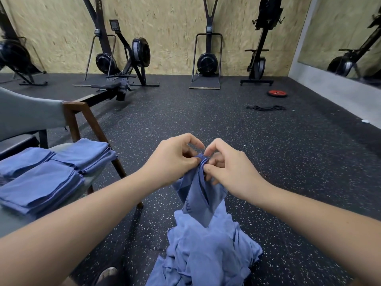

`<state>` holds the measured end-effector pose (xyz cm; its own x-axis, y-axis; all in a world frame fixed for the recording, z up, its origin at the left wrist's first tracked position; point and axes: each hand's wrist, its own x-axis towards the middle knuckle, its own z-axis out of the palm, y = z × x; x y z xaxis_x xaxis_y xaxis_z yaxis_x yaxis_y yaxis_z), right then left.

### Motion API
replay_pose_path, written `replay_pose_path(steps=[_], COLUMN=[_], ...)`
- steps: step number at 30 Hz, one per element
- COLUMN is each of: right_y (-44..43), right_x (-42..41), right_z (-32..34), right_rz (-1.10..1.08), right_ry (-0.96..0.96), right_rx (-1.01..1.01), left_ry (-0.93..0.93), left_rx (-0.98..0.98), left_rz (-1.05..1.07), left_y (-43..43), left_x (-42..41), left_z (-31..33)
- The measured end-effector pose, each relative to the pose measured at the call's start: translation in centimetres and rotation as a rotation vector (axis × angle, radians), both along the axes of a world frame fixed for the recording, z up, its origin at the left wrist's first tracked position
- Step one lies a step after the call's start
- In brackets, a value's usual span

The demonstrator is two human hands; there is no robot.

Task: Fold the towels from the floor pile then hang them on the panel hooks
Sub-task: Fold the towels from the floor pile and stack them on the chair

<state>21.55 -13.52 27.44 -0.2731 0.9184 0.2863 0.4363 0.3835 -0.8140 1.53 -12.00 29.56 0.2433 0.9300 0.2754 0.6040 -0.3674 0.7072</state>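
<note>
In the head view, a blue towel [199, 193] is pinched at its top edge by the left hand [173, 159] and the right hand [228, 164], fingers curled, held up above the towel pile [206, 254] on the floor [268, 151]. Folded towels [47, 172] are stacked on a chair [82, 114] at the left.

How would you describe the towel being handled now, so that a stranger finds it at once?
On the speckled black floor, near the middle, lies a loose pile of blue towels. Just above it, the left hand and the right hand pinch one towel by its top edge. It alone hangs in the air; the folded towels lie flat on the chair at the left.
</note>
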Motion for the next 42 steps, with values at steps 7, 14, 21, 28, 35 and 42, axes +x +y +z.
replay_pose_path(steps=[7,14,21,28,35,42], right_y=[0.5,0.8,0.8,1.0,1.7,1.6], right_x=[0.4,0.5,0.8,1.8,3.5,3.8], right_z=[0.0,0.3,0.4,1.7,2.2,2.8], right_rz=[-0.029,0.052,0.057,-0.003,-0.074,-0.091], right_ry=[-0.197,-0.216,-0.14,-0.047,-0.023,-0.032], right_rx=[0.27,0.282,0.193,0.242,0.253,0.3], left_ry=[-0.074,0.013,-0.096,-0.169,0.009,-0.372], left_rx=[-0.067,-0.035,-0.043,-0.221,-0.299,-0.619], left_rz=[0.002,-0.071,-0.149,-0.198,-0.171,-0.14], left_y=[-0.1,-0.3,-0.7,1.0,1.6,1.4], left_x=[-0.4,-0.6,-0.8,-2.3,-3.5,-2.2], left_z=[0.4,0.8,1.1,-0.4,-1.1,-2.3])
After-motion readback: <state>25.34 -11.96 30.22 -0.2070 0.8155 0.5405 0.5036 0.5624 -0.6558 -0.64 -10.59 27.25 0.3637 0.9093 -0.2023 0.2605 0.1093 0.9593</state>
